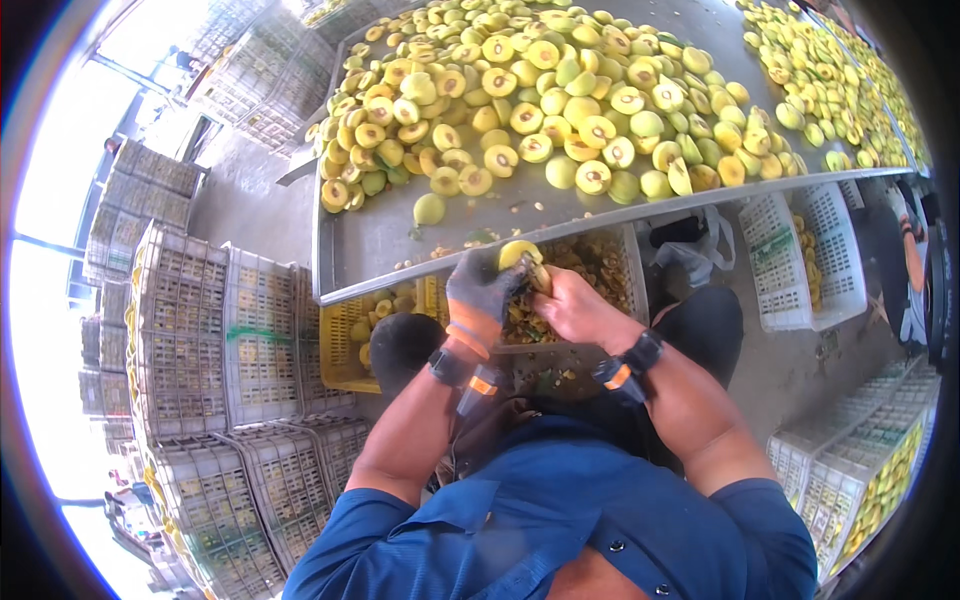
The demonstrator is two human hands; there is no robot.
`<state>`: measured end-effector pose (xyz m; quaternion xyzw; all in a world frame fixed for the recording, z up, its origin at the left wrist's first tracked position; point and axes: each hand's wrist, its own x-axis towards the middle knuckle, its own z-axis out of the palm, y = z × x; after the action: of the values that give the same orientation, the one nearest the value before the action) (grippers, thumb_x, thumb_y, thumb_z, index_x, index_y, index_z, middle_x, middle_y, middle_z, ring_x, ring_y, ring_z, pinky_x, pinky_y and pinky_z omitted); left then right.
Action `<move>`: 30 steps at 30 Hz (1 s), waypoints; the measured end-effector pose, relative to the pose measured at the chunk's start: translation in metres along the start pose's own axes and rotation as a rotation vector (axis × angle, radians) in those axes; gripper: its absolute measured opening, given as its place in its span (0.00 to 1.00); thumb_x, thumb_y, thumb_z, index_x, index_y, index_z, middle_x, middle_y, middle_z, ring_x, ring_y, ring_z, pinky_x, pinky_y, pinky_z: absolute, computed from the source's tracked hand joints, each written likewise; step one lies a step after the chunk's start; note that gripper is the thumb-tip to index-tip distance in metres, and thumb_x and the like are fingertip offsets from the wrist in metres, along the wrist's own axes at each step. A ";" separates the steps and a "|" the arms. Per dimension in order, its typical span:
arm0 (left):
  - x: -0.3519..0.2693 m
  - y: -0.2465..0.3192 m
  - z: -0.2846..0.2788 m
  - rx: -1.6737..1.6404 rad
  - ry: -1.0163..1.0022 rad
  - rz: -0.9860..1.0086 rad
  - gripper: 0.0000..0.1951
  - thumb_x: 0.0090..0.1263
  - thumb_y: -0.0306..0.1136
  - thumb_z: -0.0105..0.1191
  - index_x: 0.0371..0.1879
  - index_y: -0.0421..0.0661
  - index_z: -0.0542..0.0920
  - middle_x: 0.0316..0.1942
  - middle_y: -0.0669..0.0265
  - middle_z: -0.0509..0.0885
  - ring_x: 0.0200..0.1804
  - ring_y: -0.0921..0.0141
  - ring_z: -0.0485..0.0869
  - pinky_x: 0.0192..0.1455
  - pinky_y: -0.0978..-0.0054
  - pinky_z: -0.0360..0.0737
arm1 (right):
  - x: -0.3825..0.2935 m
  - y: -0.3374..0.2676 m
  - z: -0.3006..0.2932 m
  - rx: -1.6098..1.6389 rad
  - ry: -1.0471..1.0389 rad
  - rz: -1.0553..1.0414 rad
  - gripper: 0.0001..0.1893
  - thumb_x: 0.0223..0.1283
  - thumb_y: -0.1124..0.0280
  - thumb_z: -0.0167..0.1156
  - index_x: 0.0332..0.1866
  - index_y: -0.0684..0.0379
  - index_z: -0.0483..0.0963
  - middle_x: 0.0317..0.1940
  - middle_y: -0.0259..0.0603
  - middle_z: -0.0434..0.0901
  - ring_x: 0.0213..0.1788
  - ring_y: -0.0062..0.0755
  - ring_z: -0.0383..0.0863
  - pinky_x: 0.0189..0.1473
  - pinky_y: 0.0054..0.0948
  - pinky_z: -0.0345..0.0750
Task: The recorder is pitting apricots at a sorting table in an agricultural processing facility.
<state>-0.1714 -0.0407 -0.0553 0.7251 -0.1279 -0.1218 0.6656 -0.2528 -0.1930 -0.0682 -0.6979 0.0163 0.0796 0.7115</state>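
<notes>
My left hand point(480, 292), in a dark grey and orange work glove, grips a yellow-green halved fruit point(519, 253) just past the near edge of the metal table. Bare, my right hand point(574, 304) is closed on the handle of a small tool point(538, 276), whose tip meets the fruit; its exact kind is hidden by the fingers. Below both hands stands a crate point(637, 281) of fruit scraps and pits. Many halved fruits point(525, 120) with brown centres are heaped on the metal table point(450, 262) in front of me.
A yellow crate point(341, 375) with fruit stands by my left knee. Stacked plastic crates point(262, 337) rise on the left. To the right are a white crate point(847, 277), a plastic bag point(697, 259) and more fruit-filled crates point(825, 480). Another person's arm point(913, 259) shows at far right.
</notes>
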 end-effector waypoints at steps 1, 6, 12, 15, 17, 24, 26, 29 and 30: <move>-0.001 -0.005 0.004 -0.001 -0.015 -0.005 0.16 0.66 0.21 0.68 0.51 0.36 0.83 0.44 0.60 0.90 0.44 0.73 0.87 0.49 0.75 0.85 | -0.003 0.003 0.003 -0.143 0.111 -0.077 0.11 0.67 0.76 0.58 0.52 0.66 0.76 0.38 0.46 0.84 0.41 0.38 0.80 0.49 0.36 0.78; -0.001 -0.004 0.003 -0.199 -0.009 -0.141 0.16 0.66 0.25 0.68 0.52 0.37 0.83 0.44 0.62 0.89 0.45 0.73 0.86 0.50 0.75 0.83 | -0.012 -0.006 -0.003 0.019 0.217 -0.162 0.09 0.72 0.73 0.59 0.51 0.65 0.76 0.37 0.32 0.82 0.38 0.23 0.77 0.44 0.30 0.77; -0.010 0.011 0.012 -0.285 -0.132 -0.204 0.15 0.68 0.24 0.64 0.54 0.38 0.83 0.48 0.59 0.88 0.46 0.71 0.87 0.52 0.75 0.83 | -0.013 0.001 -0.020 0.174 0.348 -0.069 0.12 0.73 0.64 0.61 0.47 0.64 0.77 0.35 0.34 0.80 0.37 0.21 0.76 0.43 0.29 0.76; -0.005 0.006 -0.011 -0.151 -0.415 -0.383 0.16 0.70 0.24 0.61 0.57 0.38 0.82 0.50 0.57 0.87 0.48 0.69 0.87 0.51 0.74 0.84 | -0.007 -0.010 -0.033 0.088 0.329 -0.082 0.12 0.71 0.64 0.62 0.43 0.64 0.75 0.33 0.39 0.80 0.37 0.25 0.77 0.43 0.32 0.76; 0.002 -0.023 -0.026 0.307 -0.633 0.196 0.19 0.71 0.26 0.58 0.61 0.38 0.79 0.49 0.57 0.87 0.48 0.68 0.87 0.47 0.74 0.86 | 0.003 0.000 -0.030 -0.122 0.357 -0.285 0.13 0.70 0.64 0.62 0.42 0.65 0.75 0.32 0.42 0.80 0.36 0.29 0.77 0.43 0.35 0.76; -0.004 0.018 0.009 -0.418 -0.172 -0.388 0.14 0.69 0.25 0.60 0.53 0.36 0.82 0.46 0.58 0.87 0.47 0.66 0.87 0.51 0.71 0.85 | -0.027 -0.007 -0.018 0.064 0.206 -0.001 0.11 0.70 0.67 0.61 0.45 0.65 0.76 0.32 0.36 0.80 0.36 0.26 0.75 0.42 0.32 0.75; -0.006 0.013 0.011 -0.387 -0.154 -0.325 0.14 0.71 0.25 0.59 0.54 0.37 0.82 0.46 0.58 0.87 0.48 0.65 0.88 0.50 0.70 0.87 | -0.030 -0.003 -0.013 -0.002 0.144 -0.025 0.11 0.70 0.69 0.61 0.49 0.66 0.78 0.33 0.34 0.80 0.36 0.25 0.75 0.41 0.32 0.75; -0.004 0.007 0.021 -0.390 -0.101 -0.277 0.14 0.71 0.25 0.60 0.54 0.37 0.81 0.48 0.59 0.87 0.48 0.66 0.88 0.50 0.71 0.87 | -0.028 -0.007 -0.014 -0.041 0.152 0.048 0.11 0.69 0.70 0.62 0.48 0.67 0.77 0.31 0.37 0.80 0.35 0.26 0.76 0.42 0.33 0.76; -0.004 0.007 0.023 -0.420 -0.055 -0.289 0.15 0.70 0.24 0.62 0.54 0.37 0.82 0.48 0.59 0.87 0.48 0.67 0.88 0.50 0.72 0.87 | -0.025 -0.006 -0.015 -0.049 0.154 0.061 0.11 0.69 0.71 0.61 0.49 0.68 0.77 0.32 0.39 0.81 0.36 0.27 0.77 0.43 0.33 0.76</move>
<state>-0.1834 -0.0613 -0.0498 0.5781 -0.0130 -0.2591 0.7736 -0.2758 -0.2100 -0.0593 -0.7184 0.0904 0.0475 0.6881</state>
